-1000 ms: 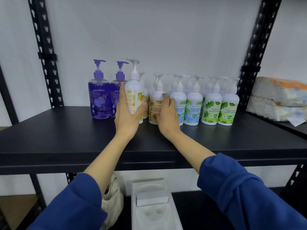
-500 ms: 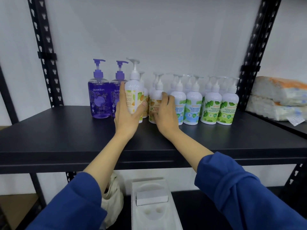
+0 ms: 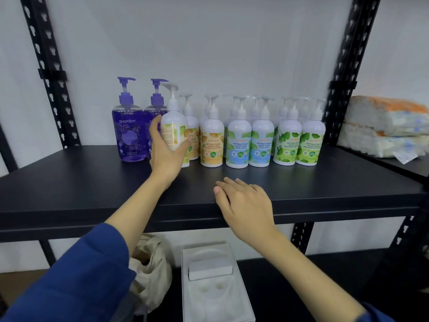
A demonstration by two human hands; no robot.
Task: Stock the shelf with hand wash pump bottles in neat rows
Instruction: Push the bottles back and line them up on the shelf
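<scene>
Black metal shelf (image 3: 69,196), matte board, perforated black uprights (image 3: 50,73) at the left and right ends; plain white wall behind. Along the back edge: two purple pump bottles (image 3: 130,129) toward the left end, then rows of white pump bottles (image 3: 239,145) running right, front labels orange, blue, green. Neighbouring shelf at right carries stacked soft packs (image 3: 385,126). Below the front edge: a beige cloth bag (image 3: 151,270) and an open white box (image 3: 213,284) with a moulded insert.

Left hand (image 3: 166,154): grip closed round a white pump bottle with orange label (image 3: 174,126), bottle upright, at the left end of the white rows, just beside the purple ones; whether its base touches the shelf cannot be told.

Right hand (image 3: 243,203): fingers loosely spread, holding nothing, over the front edge of the shelf.

Change vs. 0.5 s ago: right hand then lay against the front orange-label bottle; now withdrawn to the front edge, well apart from the rows. Left hand and its bottle unchanged in place.
</scene>
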